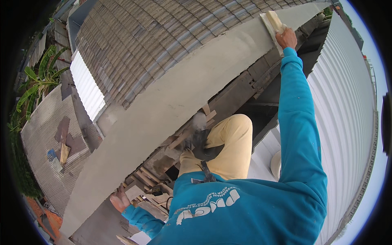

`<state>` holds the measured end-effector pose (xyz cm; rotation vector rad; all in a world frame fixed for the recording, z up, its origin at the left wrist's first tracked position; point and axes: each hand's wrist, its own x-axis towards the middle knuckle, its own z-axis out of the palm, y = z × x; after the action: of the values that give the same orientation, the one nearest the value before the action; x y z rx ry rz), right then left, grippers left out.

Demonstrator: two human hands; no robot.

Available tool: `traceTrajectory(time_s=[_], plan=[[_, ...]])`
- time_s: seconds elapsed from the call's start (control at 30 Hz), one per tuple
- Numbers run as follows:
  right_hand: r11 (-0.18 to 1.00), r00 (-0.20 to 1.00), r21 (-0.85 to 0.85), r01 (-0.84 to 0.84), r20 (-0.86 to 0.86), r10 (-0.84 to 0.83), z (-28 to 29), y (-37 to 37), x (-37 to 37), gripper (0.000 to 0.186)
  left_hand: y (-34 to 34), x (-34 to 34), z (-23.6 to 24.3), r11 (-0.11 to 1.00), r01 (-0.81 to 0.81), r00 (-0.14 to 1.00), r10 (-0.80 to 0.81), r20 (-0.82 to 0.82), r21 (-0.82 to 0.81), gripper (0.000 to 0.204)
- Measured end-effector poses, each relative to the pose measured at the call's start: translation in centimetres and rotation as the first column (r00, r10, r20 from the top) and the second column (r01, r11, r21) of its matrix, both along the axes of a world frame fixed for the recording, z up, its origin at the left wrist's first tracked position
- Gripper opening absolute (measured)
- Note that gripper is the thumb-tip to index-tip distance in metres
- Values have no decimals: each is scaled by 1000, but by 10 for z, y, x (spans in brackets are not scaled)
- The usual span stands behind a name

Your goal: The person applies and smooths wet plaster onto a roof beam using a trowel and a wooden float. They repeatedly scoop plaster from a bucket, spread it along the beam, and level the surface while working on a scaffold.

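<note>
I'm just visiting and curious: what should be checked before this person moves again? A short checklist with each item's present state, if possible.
1. Right hand's grip closed on the wooden tool: ok.
2. Tool at the grey surface: ok, near its upper right end; exact contact is hard to see.
3. Left hand's grip firm: cannot tell; it is at the surface's lower edge.
4. Space beside that edge clear: not ok; wooden pieces show there.
5. Secure footing: cannot tell; partly hidden.

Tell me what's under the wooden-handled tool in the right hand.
The wooden-handled tool lies over the smooth grey band; the patch directly beneath it is covered and can't be seen.
</note>
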<state>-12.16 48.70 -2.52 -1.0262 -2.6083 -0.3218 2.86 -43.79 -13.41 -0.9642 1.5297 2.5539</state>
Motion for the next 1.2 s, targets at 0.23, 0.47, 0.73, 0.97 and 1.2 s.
traceTrajectory(time_s=[0.23,0.47,0.73,0.97,1.2], plan=[[888,959,-382,-258,15,285,-2,-66,-8,57,23,-3,20,983,-120,985,135,111,-137,36],[809,875,-357,-468,-55,481,3,-262,15,54,35,-7,17,981,-179,981,184,63,-80,38],[482,699,-566,-669,-257,668,9,-486,38,40,44,-9,18,986,-155,988,156,-7,58,45],[115,399,-559,-821,-419,815,0,-648,79,32,34,-11,14,994,-89,996,89,-1,59,41],[417,606,-453,-788,-453,654,13,-535,43,43,9,-6,-16,979,-47,990,72,-121,199,36]])
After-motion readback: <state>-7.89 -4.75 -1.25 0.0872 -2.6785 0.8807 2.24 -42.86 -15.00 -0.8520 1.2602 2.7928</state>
